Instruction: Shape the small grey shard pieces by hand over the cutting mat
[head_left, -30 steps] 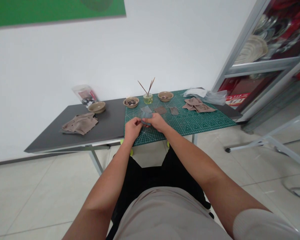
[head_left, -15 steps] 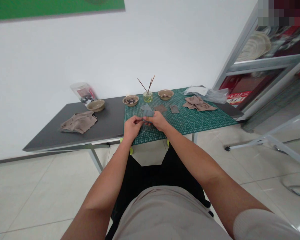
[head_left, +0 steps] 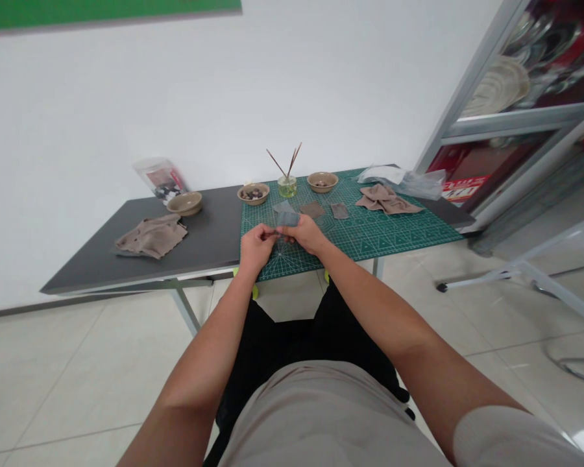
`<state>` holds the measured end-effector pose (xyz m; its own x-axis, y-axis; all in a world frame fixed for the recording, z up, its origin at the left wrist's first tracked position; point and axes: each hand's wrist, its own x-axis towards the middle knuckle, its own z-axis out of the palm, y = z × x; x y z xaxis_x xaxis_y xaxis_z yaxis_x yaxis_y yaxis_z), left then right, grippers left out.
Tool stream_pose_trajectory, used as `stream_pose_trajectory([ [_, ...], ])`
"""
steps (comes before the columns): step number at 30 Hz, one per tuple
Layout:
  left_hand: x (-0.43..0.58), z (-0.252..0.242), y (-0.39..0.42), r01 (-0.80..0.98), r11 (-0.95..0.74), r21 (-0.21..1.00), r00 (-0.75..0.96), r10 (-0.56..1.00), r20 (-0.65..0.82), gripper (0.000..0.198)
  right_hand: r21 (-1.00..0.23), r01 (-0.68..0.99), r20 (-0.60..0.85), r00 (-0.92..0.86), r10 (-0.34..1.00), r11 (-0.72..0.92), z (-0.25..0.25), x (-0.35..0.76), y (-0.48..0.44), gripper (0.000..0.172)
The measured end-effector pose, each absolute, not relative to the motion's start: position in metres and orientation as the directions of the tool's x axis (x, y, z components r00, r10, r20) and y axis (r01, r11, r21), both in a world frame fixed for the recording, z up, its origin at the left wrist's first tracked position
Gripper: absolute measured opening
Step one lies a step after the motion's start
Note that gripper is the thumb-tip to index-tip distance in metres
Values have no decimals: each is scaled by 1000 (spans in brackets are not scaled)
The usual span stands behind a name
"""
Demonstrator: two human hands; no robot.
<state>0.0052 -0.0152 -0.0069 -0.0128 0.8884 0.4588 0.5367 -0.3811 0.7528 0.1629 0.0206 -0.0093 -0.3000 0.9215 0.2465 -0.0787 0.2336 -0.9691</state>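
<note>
From my remote seat I see a long dark grey table [head_left: 194,243] against a white wall, with a green cutting mat [head_left: 394,237] over its right half. A metal-framed glass cabinet [head_left: 511,121] stands beyond the table's right end. On the table's left part lie a crumpled taupe cloth [head_left: 150,235] and a round tan ceramic bowl [head_left: 183,203], with a clear plastic bag of dark pieces [head_left: 159,178] behind them. A second taupe cloth [head_left: 387,200] and a clear plastic wrapper [head_left: 401,183] sit on the mat's far right. Along the mat's far edge are two more tan bowls holding small dark pieces [head_left: 322,182], and between them stands a small glass jar of green liquid [head_left: 287,187] with thin wooden sticks [head_left: 285,159] in it.

Both hands work low over the near edge of the mat. The right hand [head_left: 305,235] is closed to a pinch on a small grey sheet [head_left: 288,219]. The left hand [head_left: 257,250], curled nearly shut, pinches a thin dark sliver [head_left: 272,232] against that sheet's lower edge; it is too small to identify. Just beyond lie two small brown swatches [head_left: 313,209].
</note>
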Motion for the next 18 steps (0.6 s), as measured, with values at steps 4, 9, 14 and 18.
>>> stream_pose_trajectory([
  [4,6,-7,-16,606,-406,684,27,870,493,10,-964,-23,261,-285,922,265,-11,161,19,40],
  [9,7,-5,-18,523,-387,759,-11,888,460,7,-968,-86,249,-280,927,234,-8,163,18,44],
  [14,3,-4,-14,325,-346,880,-92,915,393,13,-963,-140,262,-255,931,232,-9,165,21,40],
  [18,1,-3,-10,197,-399,895,-137,893,429,17,-942,-290,233,-205,951,169,-12,163,25,41],
])
